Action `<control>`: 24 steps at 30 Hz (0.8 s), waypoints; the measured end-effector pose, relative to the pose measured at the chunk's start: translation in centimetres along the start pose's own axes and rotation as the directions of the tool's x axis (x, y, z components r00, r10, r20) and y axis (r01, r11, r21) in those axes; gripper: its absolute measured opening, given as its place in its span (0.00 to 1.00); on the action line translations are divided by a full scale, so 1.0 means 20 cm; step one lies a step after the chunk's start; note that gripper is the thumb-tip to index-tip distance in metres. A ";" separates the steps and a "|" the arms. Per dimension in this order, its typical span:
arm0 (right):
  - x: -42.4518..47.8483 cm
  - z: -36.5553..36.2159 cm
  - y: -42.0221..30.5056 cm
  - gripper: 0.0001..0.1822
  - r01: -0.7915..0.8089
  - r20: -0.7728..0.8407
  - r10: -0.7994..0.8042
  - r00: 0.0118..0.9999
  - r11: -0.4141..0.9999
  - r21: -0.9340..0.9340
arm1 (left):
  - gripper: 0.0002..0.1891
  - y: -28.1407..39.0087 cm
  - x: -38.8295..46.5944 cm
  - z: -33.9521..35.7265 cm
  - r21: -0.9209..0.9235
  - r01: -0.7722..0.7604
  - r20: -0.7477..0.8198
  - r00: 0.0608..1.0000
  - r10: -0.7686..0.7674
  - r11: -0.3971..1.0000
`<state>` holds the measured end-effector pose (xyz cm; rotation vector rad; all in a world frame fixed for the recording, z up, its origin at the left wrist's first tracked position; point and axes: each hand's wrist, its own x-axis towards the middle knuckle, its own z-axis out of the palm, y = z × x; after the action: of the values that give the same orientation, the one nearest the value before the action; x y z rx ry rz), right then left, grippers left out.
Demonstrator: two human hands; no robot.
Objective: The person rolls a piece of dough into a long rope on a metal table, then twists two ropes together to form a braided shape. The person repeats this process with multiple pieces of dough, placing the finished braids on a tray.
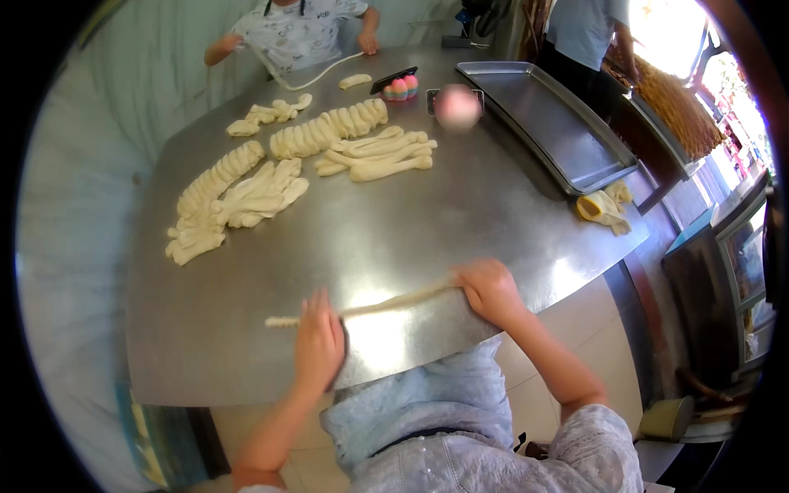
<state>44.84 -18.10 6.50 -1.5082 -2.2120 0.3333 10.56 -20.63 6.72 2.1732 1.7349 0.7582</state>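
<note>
A long thin dough rope (397,302) lies across the steel table near its front edge. Flat on the rope's left part rests my left hand (319,342), fingers stretched out, and a ridged, twisted-looking tip sticks out beyond it. My right hand (490,289) is slightly blurred, its fingers curled around the rope's right end. Farther back are a row of folded dough pieces (330,128), a second such row (219,175), a pile of dough strips (262,194) and more long strips (382,154).
A large metal tray (548,123) lies at the back right of the steel table (431,222), with pale gloves (604,207) by its near corner. Phones (394,80) stand at the back. A co-worker (302,37) across the table holds another dough rope (320,74). Another person (585,37) stands back right.
</note>
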 end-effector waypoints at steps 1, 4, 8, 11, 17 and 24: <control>0.07 0.03 -0.01 0.15 -0.093 -0.063 0.093 0.994 0.996 -0.002 | 0.19 -0.03 0.13 0.02 0.114 -0.127 -0.095 0.986 0.138 0.985; 0.13 0.04 -0.05 0.13 0.118 -0.260 -0.150 0.954 0.984 -0.135 | 0.27 -0.08 0.19 0.03 0.338 -0.307 0.046 0.950 0.310 0.890; -0.06 -0.03 -0.09 0.14 0.377 -0.181 -0.413 0.892 0.904 -0.203 | 0.31 -0.03 -0.22 0.00 0.119 -0.384 0.217 0.910 0.354 0.916; -0.09 -0.08 -0.07 0.15 0.222 -0.060 -0.225 0.973 0.974 -0.050 | 0.26 0.02 -0.25 0.02 0.055 -0.288 0.079 0.956 0.283 0.956; 0.15 0.02 -0.03 0.14 -0.042 -0.121 0.031 0.992 0.995 -0.090 | 0.26 0.02 0.27 0.03 0.380 -0.271 -0.071 0.945 0.319 0.885; -0.13 0.00 0.04 0.16 0.255 -0.108 -0.255 0.961 0.967 -0.020 | 0.27 0.09 -0.23 0.03 0.002 -0.245 0.152 0.958 0.242 0.970</control>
<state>46.34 -20.27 5.64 -1.1935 -2.2854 0.1582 11.64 -25.39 6.12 2.4195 1.4258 0.6129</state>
